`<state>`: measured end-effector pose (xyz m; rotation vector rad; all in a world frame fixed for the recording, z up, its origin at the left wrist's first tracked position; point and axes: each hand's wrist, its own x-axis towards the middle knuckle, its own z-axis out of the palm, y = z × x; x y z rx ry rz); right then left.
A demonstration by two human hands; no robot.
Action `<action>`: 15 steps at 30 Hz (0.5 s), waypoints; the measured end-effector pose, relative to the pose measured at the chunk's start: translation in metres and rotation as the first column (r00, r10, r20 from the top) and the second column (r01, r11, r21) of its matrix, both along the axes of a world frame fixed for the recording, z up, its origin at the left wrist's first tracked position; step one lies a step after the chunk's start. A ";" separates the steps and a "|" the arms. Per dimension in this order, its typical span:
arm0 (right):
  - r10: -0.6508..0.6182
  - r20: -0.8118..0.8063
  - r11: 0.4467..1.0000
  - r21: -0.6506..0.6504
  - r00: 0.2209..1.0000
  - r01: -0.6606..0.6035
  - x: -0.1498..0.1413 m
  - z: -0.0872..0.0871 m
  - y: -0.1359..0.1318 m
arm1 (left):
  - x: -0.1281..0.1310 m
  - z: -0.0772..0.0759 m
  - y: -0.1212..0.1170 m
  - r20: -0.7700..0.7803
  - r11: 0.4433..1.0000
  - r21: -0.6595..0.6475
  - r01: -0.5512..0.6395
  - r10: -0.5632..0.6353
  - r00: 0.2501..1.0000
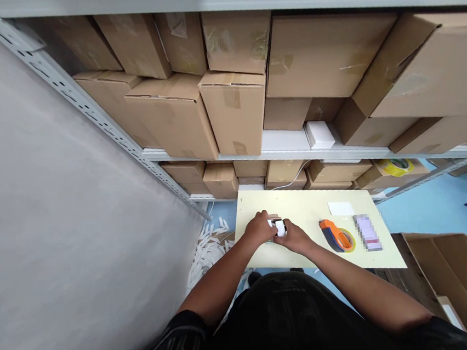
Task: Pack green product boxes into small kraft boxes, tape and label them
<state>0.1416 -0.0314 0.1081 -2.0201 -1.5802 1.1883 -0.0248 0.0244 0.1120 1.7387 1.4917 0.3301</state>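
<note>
Over the left part of a pale yellow tabletop point(302, 201), my two hands hold a small white box point(280, 228) between them. My left hand point(260, 228) is closed on its left side, the fingertips at its upper edge. Around the right side curl the fingers of my right hand point(294, 237). A brownish flap or piece shows just behind the box; I cannot make out which. Much of the box is hidden by my fingers. To the right of my hands lies an orange and dark blue tape dispenser point(337, 235) with a roll of tape.
A white card point(341, 208) and a blurred-out rectangular item point(368, 232) lie at the table's right. Metal shelves with several cardboard boxes point(233, 109) stand behind. White paper strips point(210, 251) litter the floor at left; an open carton point(454, 280) stands at right.
</note>
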 end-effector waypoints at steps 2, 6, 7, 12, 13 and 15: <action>0.008 0.027 1.000 -0.024 1.000 -0.007 -0.003 0.003 -0.001 | -0.001 0.003 0.000 -0.026 0.999 -0.015 0.035 -0.036 0.999; 0.031 0.064 0.996 -0.082 0.997 -0.026 -0.004 0.008 -0.001 | -0.012 0.006 0.001 0.002 0.991 -0.027 0.128 -0.128 0.992; 0.039 0.069 0.996 -0.080 0.997 -0.034 -0.003 0.008 -0.001 | -0.017 0.005 0.001 0.043 0.990 -0.042 0.134 -0.132 0.990; 0.023 0.075 0.997 -0.069 0.997 -0.018 0.005 0.005 -0.004 | -0.038 -0.015 -0.005 0.340 0.960 -0.276 0.050 0.049 0.939; 0.022 0.095 0.997 -0.078 0.995 -0.014 0.005 0.004 -0.004 | -0.040 -0.021 -0.008 0.378 0.956 -0.291 0.041 0.076 0.923; 0.039 0.154 0.995 -0.097 0.987 -0.024 0.003 0.003 -0.005 | -0.042 -0.032 -0.013 0.429 0.966 -0.258 0.032 0.085 0.899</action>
